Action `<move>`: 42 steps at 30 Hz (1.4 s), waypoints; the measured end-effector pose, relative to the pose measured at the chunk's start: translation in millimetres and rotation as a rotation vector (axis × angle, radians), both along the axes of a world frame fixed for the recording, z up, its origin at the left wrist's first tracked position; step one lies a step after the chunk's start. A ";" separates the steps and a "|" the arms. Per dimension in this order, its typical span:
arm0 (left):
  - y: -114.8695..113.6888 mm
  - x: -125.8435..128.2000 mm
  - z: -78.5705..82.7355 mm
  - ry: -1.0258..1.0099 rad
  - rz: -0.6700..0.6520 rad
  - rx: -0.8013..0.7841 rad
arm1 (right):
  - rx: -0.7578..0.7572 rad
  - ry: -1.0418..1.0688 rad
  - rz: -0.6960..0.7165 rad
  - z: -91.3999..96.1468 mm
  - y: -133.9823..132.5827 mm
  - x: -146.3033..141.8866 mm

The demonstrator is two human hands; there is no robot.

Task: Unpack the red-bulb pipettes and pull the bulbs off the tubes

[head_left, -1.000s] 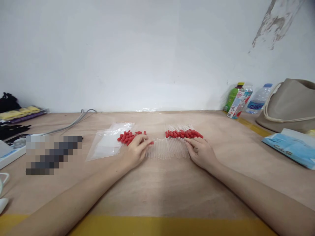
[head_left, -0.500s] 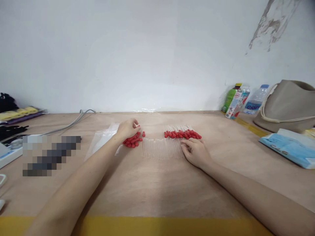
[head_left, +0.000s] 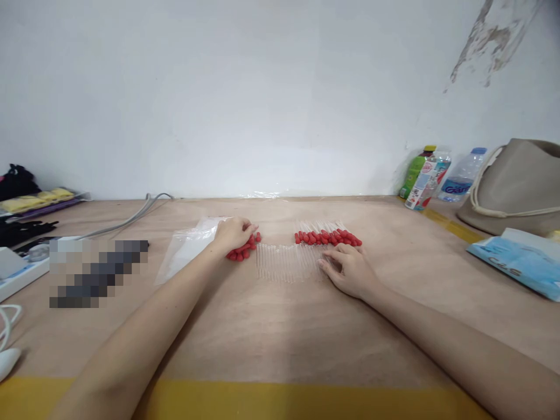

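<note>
Head view, looking down a pale wooden tabletop (head_left: 280, 332) towards a white wall, with both bare forearms reaching forward. The left hand (head_left: 234, 233) lies palm down on a small pile of loose red rubber caps (head_left: 243, 251). Its fingers are curled over them, so it cannot be told whether a cap is pinched underneath. Just right of that pile, between the two hands, is a row of clear glass tubes (head_left: 284, 262). They lie side by side, each tube's long axis pointing away from the person, and the row runs left to right. The right hand (head_left: 350, 271) rests at the row's right end, loosely curled, its fingertips (head_left: 326, 263) touching the nearest tubes. Whether it grips one cannot be told. The caps lie under the left hand and the tubes are nearer the right. Behind the right hand is a second row of tubes with red caps fitted (head_left: 328, 238). A clear plastic bag (head_left: 188, 252) lies flat just left of the left hand.
</note>
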State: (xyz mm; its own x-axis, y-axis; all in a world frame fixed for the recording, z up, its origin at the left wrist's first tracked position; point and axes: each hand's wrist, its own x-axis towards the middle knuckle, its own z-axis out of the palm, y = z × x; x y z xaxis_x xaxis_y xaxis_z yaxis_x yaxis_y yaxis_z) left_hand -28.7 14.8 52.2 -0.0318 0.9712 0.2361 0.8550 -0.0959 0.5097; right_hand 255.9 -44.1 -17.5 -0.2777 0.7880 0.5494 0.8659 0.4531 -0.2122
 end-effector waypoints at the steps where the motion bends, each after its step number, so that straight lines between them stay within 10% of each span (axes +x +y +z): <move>1: -0.4 0.9 1.6 0.015 -0.002 0.013 | -0.001 0.000 0.008 0.1 0.0 0.1; 18: 7.2 85.7 -13.5 0.253 -0.290 0.002 | 0.030 0.076 0.200 -8.4 13.2 6.0; 33: 33.1 93.8 -16.3 -0.020 -0.283 -0.278 | 0.040 0.160 0.131 -3.6 10.1 4.8; 42: -18.1 50.8 -11.9 -0.117 -0.224 0.110 | 0.124 0.264 0.145 -0.2 9.8 4.9</move>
State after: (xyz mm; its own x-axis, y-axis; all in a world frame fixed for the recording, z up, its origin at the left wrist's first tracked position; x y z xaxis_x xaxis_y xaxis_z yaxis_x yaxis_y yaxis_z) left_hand 22.1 -3.4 40.3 0.1475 0.9258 0.3482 0.7423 -0.3363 0.5796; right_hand 260.9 -34.3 -17.7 -0.2177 0.6733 0.7066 0.7128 0.6042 -0.3561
